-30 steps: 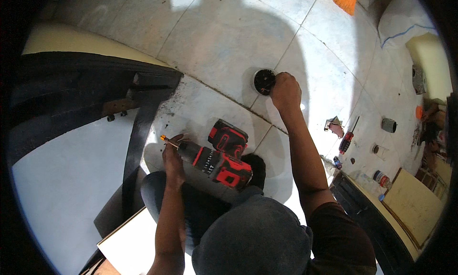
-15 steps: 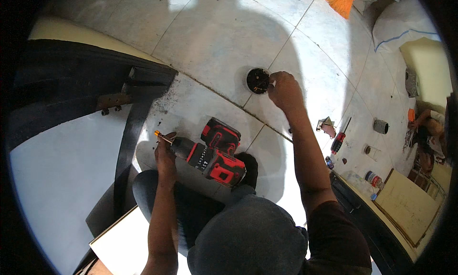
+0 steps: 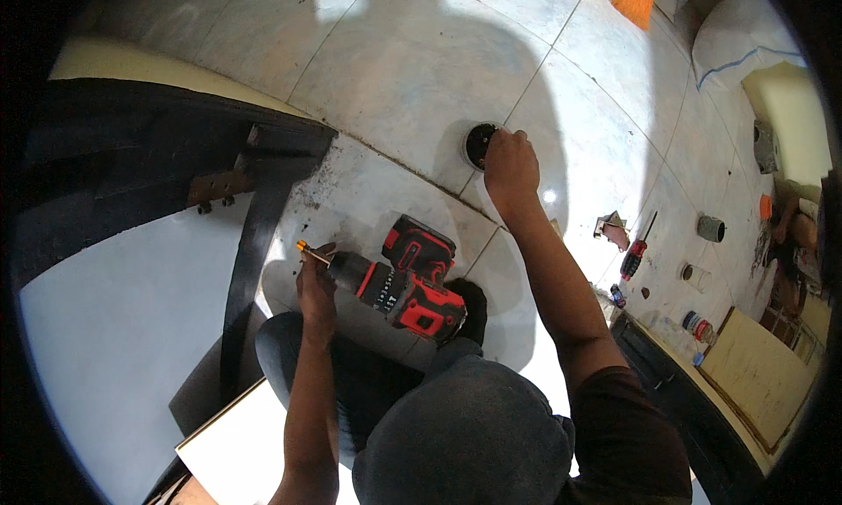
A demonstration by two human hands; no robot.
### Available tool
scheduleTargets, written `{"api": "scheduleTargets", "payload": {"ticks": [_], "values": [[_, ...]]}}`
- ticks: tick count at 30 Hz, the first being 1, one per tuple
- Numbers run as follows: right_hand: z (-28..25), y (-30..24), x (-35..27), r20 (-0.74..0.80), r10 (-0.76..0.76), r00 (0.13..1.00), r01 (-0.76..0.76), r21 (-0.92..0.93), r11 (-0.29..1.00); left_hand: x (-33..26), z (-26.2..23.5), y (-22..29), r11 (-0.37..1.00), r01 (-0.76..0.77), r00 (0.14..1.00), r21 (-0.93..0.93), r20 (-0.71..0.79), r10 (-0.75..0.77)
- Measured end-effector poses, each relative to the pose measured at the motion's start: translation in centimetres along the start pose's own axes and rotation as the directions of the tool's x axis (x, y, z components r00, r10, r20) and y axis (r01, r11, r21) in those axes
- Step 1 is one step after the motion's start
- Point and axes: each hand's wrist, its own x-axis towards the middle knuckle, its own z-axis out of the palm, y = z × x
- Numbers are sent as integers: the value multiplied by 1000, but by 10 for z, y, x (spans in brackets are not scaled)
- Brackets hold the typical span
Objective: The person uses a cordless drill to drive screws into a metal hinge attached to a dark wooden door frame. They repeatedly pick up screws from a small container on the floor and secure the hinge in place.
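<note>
A red and black cordless drill [image 3: 425,286] is over the tiled floor in front of my knees, with an orange-tipped bit [image 3: 314,252] pointing left. My left hand [image 3: 316,286] is closed around the bit just ahead of the chuck. Farther forward, a small round tub [image 3: 468,147] of dark loose bits stands on the tiles. My right hand [image 3: 511,167] reaches over its right rim, fingers bent together and dipping inside. Whatever those fingertips pinch is hidden by the hand.
Black wooden furniture [image 3: 132,137] with a metal bracket [image 3: 217,187] stands at left. To the right lie a screwdriver [image 3: 638,251], a small metal piece [image 3: 611,229], a grey cylinder [image 3: 710,228] and a bottle [image 3: 699,327]. Another person [image 3: 794,242] is at far right; an orange broom [image 3: 633,3] lies beyond.
My right hand has moved farther over the tub, covering more of its opening. The whole view has shifted slightly; my left hand keeps its place at the drill bit.
</note>
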Motion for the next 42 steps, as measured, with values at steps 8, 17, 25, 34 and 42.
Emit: {"api": "scheduleTargets", "payload": {"ticks": [8,17,25,34,42], "values": [[7,-1,2,-25,50,998,-51,-31,998,4,-3,-8,978,89,996,-187,-10,-93],[-23,-5,-7,-21,-49,999,45,-185,982,9,-11,-15,971,79,996,-227,-15,-85],[-90,19,-22,-183,-99,978,190,598,779,3,-5,-10,963,55,998,-262,-27,-64],[-98,5,-58,117,-54,992,-114,991,65,-10,1,6,992,-114,993,50,-6,114],[-90,-12,-62,214,-212,953,-265,931,-252,-5,1,4,992,-19,1000,-127,16,22]]}}
